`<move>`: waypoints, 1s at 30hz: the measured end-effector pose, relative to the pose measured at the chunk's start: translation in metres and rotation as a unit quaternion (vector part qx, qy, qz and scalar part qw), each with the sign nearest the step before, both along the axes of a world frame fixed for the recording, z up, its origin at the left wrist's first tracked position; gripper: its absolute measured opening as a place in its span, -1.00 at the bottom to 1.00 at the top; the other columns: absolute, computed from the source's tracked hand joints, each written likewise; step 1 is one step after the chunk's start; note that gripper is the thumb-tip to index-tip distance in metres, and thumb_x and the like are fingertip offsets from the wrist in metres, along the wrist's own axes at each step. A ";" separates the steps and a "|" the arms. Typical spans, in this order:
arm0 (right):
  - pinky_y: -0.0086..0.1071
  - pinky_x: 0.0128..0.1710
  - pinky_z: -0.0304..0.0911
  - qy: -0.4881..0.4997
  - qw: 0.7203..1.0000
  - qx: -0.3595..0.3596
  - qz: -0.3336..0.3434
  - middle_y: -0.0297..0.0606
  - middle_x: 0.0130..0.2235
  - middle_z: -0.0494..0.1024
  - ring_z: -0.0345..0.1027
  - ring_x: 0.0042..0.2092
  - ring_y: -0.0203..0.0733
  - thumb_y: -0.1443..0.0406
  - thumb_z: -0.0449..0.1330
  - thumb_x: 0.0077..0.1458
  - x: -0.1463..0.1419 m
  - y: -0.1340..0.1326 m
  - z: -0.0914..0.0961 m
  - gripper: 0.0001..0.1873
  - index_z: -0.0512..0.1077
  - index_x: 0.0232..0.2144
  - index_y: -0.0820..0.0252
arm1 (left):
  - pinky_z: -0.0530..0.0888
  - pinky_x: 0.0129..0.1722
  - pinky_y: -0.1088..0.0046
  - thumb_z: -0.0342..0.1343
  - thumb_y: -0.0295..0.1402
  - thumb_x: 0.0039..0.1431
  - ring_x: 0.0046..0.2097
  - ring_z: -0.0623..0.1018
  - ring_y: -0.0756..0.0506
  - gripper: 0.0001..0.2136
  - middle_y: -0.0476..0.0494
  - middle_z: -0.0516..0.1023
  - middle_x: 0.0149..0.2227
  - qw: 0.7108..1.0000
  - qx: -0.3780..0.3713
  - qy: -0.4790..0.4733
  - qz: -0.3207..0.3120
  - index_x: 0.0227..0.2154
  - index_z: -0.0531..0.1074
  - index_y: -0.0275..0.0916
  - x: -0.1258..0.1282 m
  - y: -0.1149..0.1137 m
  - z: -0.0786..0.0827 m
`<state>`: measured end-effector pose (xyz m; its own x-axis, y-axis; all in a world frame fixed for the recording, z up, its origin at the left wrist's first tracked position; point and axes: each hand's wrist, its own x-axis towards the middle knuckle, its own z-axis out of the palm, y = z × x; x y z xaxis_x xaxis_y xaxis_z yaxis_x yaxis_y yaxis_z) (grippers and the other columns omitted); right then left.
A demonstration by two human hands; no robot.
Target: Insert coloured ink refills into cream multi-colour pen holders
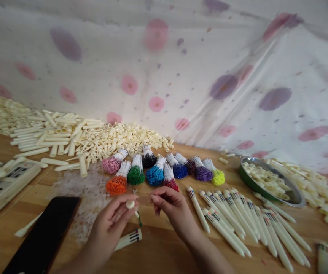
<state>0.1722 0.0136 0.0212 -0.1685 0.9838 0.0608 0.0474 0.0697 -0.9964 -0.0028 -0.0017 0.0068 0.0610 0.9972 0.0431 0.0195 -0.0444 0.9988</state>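
Note:
My left hand [111, 219] is closed around a small round cream plastic piece [130, 204], its end facing me. A thin refill with a green tip [139, 219] shows just beside those fingers; I cannot tell whether they touch it. To the right, my right hand [171, 207] is closed in a pinch, and whatever lies between thumb and finger is too small to make out. Beneath the left hand lies a cream pen barrel [131, 239] with coloured sliders. Bundles of refills, among them orange [116, 184], green [136, 175] and light blue [156, 176], stand just beyond both hands.
Finished-looking multicolour pens [232, 213] lie in rows at right, near a green-sided metal bowl [245, 182] of cream parts. A black phone [45, 232] and scattered clear plastic bits [81, 205] are at left. Cream tubes [46, 133] are heaped along the patterned curtain [95, 57].

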 end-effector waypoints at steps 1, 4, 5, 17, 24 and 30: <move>-0.47 -0.60 0.25 0.016 1.000 -0.007 0.014 -0.40 -0.55 0.33 0.20 -0.59 -0.37 0.00 0.14 0.02 0.000 0.000 0.002 -0.63 0.35 -0.45 0.20 | 0.54 -0.23 0.44 0.16 -0.32 0.04 -0.18 0.59 -0.13 -0.78 -0.03 0.62 -0.23 0.998 0.041 0.051 -0.023 -0.21 0.47 -0.03 -0.002 -0.002 -0.002; -0.47 -0.56 0.27 0.057 0.997 -0.016 0.041 -0.37 -0.51 0.37 0.24 -0.54 -0.36 0.03 0.19 0.01 -0.001 -0.004 0.007 -0.67 0.38 -0.41 0.18 | 0.56 -0.26 0.44 0.12 -0.36 0.08 -0.16 0.59 -0.13 -0.58 -0.04 0.61 -0.17 0.984 0.099 0.134 -0.068 0.02 0.30 0.08 -0.007 -0.004 -0.006; -0.48 -0.55 0.26 0.060 0.997 -0.011 0.046 -0.37 -0.49 0.37 0.24 -0.53 -0.36 0.06 0.20 0.01 0.000 -0.007 0.008 -0.70 0.38 -0.40 0.18 | 0.55 -0.24 0.43 0.12 -0.37 0.09 -0.14 0.59 -0.12 -0.55 -0.04 0.61 -0.16 0.983 0.096 0.136 -0.076 0.05 0.24 0.09 -0.008 -0.004 -0.007; -0.51 -0.52 0.12 -0.195 0.969 0.148 0.032 -0.39 -0.55 0.38 0.24 -0.52 -0.35 0.24 0.08 0.17 0.001 -0.017 0.015 -0.81 0.40 -0.43 0.19 | 0.54 -0.25 0.48 0.10 -0.36 0.09 -0.13 0.58 -0.10 -0.89 -0.02 0.55 -0.27 0.988 0.012 0.111 -0.102 -0.30 0.34 -0.05 -0.012 0.001 -0.003; -0.44 -0.45 0.15 -0.321 0.920 0.226 0.017 -0.27 -0.48 0.42 0.28 -0.44 -0.25 0.23 -0.07 0.25 -0.005 -0.015 0.004 -0.70 0.32 -0.47 0.17 | 0.51 -0.42 0.54 0.11 -0.34 0.04 -0.29 0.61 -0.08 -0.91 0.07 0.47 -0.42 0.986 -0.003 0.146 -0.082 -0.43 0.28 -0.08 -0.008 0.002 0.006; -0.43 -0.55 0.01 -0.348 0.917 0.194 0.000 -0.30 -0.57 0.32 0.14 -0.54 -0.26 0.24 -0.17 0.25 -0.015 -0.012 -0.014 -0.63 0.23 -0.56 0.15 | 0.50 -0.39 0.43 0.14 -0.36 0.00 -0.39 0.60 -0.11 -0.92 0.03 0.51 -0.47 0.966 0.101 0.236 -0.025 -0.50 0.33 -0.10 -0.004 -0.001 -0.006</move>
<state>0.1574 0.0018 0.0068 -0.2989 0.9109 0.2846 0.6633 0.4127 -0.6243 -0.0070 -0.0032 0.0005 0.1696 0.9667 0.1919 0.4627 -0.2500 0.8506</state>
